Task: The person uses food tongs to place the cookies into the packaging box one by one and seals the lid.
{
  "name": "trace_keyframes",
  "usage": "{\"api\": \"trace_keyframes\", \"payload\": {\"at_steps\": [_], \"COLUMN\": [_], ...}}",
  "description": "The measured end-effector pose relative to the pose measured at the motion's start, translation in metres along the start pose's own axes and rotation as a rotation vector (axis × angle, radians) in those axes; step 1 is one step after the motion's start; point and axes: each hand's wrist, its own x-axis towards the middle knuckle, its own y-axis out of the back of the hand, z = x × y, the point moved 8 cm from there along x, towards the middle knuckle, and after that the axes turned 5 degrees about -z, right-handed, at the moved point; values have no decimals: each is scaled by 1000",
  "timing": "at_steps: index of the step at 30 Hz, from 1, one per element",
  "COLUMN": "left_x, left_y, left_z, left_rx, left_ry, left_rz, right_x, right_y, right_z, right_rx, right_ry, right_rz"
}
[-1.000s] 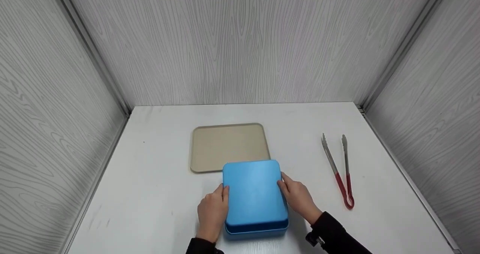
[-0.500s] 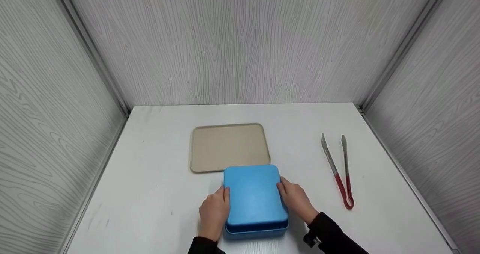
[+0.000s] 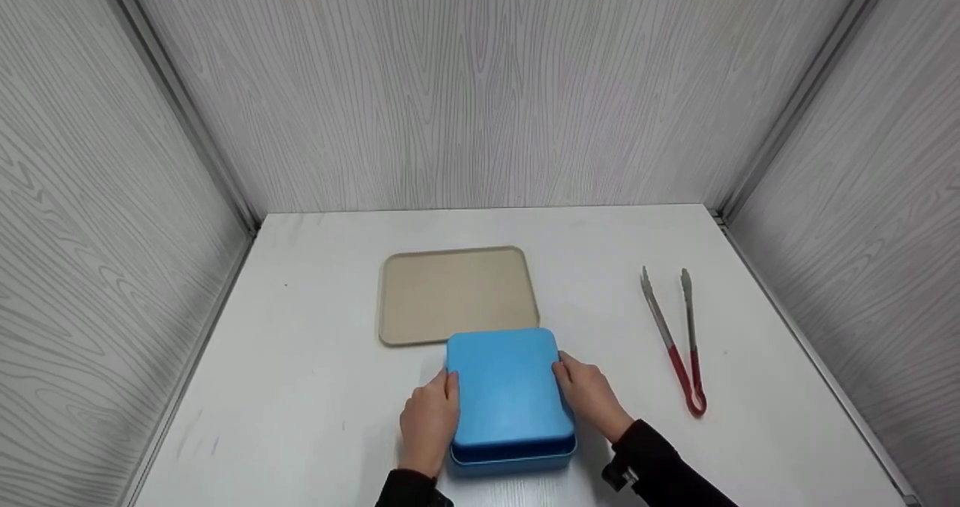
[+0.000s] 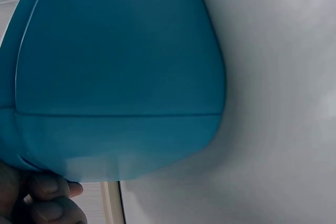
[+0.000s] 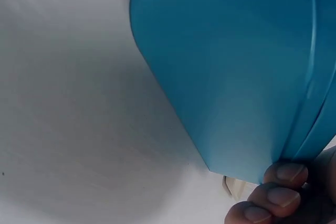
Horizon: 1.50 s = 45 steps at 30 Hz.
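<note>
In the head view a blue lid [image 3: 510, 387] lies over a blue rectangular box [image 3: 514, 464] near the table's front. A dark gap shows between lid and box rim along the near side. My left hand [image 3: 430, 421] grips the lid's left edge, thumb along its top. On the opposite edge, my right hand [image 3: 592, 398] grips it the same way. The wrist views show the box's side wall [image 4: 115, 66] from close up, with curled fingers [image 5: 281, 195] under the lid's edge. What the box contains is hidden.
A tan rectangular tray [image 3: 457, 297] lies just behind the box, and the lid's far edge overlaps its near edge in the head view. Metal tongs with red handles [image 3: 679, 364] lie spread on the right. Grey wood-grain panels [image 3: 480, 87] enclose the table.
Since one second ago the lid's far edge has come down and slightly towards me, with both hands moving along. Over the last half second hardly anything has shifted.
</note>
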Motion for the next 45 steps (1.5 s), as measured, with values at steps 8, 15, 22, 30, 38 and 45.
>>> {"api": "trace_keyframes", "payload": {"at_steps": [8,15,22,30,38,45], "left_x": [-3,-3,-8,-12,-16,-17], "left_y": [0,-1,-2,-5,-5,-4], "left_z": [-2,-6,-9,-7,-6,-3], "left_rx": [-13,-42,-108,-105,-83,-95], "left_ry": [5,-1,10,3,-10,3], "left_rz": [-16,-10,-29,-33,-26,-20], "right_x": [-1,-2,-6,-16,-21,-25], "right_y": [-2,-4,-4,-3,-5,-5], "right_z": [3,8,11,16,21,22], "right_rx": [34,88,136,234,315,359], "right_ry": [-3,-43,-33,-63,-114,-125], "right_rz": [-9,-42,-59,-68,-48,-46]}}
